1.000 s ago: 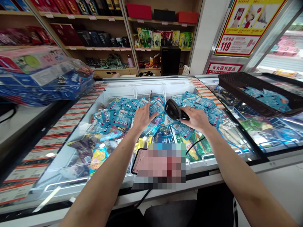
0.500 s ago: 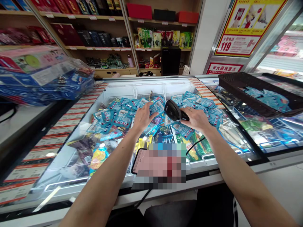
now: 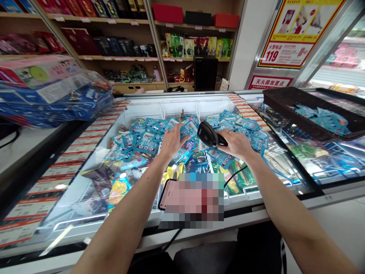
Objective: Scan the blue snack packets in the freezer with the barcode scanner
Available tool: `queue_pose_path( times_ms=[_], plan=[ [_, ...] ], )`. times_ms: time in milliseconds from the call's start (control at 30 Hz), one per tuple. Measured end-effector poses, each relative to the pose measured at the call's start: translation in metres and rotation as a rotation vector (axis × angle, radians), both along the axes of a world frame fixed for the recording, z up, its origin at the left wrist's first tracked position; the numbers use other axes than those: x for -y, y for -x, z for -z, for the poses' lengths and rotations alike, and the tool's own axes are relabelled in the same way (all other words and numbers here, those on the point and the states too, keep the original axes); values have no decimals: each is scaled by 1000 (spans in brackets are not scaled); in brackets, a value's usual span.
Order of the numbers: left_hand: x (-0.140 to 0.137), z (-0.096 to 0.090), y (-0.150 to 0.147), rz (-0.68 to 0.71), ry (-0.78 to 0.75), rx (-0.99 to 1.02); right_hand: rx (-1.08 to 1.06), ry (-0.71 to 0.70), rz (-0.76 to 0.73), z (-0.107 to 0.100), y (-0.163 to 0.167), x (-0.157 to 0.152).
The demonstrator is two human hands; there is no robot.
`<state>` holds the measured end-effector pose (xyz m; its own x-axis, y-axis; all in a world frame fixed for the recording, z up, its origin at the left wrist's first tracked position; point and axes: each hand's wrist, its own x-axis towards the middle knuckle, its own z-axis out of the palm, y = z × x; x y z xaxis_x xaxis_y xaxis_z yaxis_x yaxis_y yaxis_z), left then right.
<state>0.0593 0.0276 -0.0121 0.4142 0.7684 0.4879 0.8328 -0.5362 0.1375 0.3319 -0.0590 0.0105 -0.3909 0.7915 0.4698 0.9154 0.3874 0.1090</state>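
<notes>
My right hand is wrapped round the handle of a black barcode scanner, its head pointing up and to the left. A dark cable trails down from below that hand. To the left, my left hand reaches over a heap of blue ice-cream packets, thumb spread from the fingers and nothing visibly gripped. Its fingertips are close to one blue packet; whether they touch it I cannot tell. More blue packets lie beyond my right hand. All of them rest inside a glass-edged chest freezer.
A phone, partly pixelated, lies at the freezer's front edge. Blue plastic-wrapped boxes stand at left. A brown basket with more blue packets sits at right. Stocked shelves line the back, and price labels run along the left side.
The barcode scanner's head has shifted very slightly to the left. Both hands stay in practically the same place.
</notes>
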Motion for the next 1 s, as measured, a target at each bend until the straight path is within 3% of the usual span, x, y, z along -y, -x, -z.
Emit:
queue_pose_path(
  times_ms=[1000],
  plan=[
    [2,-1,-1,2,14,-3,1,32,-23,-3,0,1]
  ],
)
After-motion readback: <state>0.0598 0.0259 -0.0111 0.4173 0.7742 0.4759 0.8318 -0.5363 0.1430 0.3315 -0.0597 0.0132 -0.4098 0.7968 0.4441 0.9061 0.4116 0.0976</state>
